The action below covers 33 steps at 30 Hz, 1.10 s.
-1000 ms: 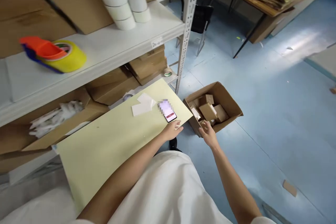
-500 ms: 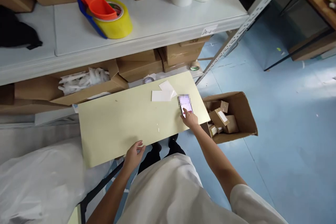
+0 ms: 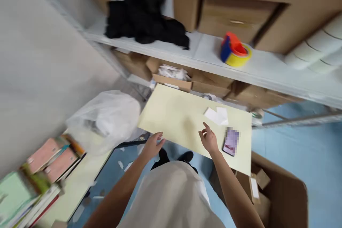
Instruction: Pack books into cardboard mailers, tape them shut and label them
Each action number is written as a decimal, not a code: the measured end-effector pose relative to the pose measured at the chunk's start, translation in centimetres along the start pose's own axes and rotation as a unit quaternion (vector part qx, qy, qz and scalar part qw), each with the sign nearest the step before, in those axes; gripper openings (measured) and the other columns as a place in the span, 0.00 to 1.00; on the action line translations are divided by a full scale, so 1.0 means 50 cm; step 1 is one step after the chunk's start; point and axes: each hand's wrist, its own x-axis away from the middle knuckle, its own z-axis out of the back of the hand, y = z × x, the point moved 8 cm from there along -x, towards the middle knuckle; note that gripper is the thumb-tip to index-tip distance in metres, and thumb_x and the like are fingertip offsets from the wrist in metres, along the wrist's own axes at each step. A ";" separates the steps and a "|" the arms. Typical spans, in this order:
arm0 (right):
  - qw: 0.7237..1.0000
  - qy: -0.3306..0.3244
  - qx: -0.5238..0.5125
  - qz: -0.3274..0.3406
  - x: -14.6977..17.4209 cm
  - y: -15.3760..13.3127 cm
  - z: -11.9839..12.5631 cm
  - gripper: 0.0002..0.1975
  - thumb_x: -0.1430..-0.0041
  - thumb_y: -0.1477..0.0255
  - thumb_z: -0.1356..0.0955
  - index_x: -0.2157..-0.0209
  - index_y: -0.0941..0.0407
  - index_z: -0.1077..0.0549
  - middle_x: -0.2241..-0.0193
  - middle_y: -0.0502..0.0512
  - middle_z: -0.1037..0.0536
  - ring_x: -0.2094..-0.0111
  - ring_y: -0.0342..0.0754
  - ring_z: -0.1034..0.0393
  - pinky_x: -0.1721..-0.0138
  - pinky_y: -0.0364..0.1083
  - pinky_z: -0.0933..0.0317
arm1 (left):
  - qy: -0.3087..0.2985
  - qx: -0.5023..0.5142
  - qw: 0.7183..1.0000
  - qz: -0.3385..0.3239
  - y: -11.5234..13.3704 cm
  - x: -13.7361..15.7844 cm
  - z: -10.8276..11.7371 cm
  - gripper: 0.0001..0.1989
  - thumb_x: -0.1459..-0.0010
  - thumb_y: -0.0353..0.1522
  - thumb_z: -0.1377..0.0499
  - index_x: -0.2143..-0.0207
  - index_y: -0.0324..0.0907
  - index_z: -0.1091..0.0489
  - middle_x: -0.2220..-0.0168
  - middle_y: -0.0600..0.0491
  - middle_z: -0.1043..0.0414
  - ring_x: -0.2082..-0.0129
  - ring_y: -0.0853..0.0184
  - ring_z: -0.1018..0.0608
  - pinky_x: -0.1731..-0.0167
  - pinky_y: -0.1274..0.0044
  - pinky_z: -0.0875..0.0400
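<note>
My left hand [image 3: 154, 145] hovers at the near edge of the pale yellow table [image 3: 176, 114], thumb and fingers apart, holding nothing. Over the tabletop is my right hand [image 3: 208, 139], with the index finger stretched out and the others loosely curled; it holds nothing. Just right of that hand a phone [image 3: 231, 141] lies flat with its screen lit, partly blurred out. Behind the phone, a few white cards [image 3: 217, 115] overlap on the table.
A grey shelf [image 3: 203, 55] behind carries a tape dispenser [image 3: 235, 50], black cloth [image 3: 144, 10] and white rolls [image 3: 304, 55]. At right stands an open carton [image 3: 291, 199] of small boxes. A plastic bag [image 3: 109, 114] and a stack of books [image 3: 48, 160] are on the left.
My right hand has left the phone screen and moved left over the table. The view has swung left, bringing the books and wall into sight.
</note>
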 end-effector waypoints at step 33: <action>0.595 -0.559 0.106 0.567 0.331 -0.888 -0.744 0.15 0.41 0.72 0.38 0.53 0.55 0.27 0.62 0.55 0.22 0.60 0.48 0.28 0.57 0.44 0.38 | 0.389 0.078 0.815 0.423 -0.484 0.657 0.291 0.15 0.43 0.37 0.48 0.57 0.41 0.31 0.62 0.46 0.25 0.62 0.59 0.23 0.61 0.69 0.30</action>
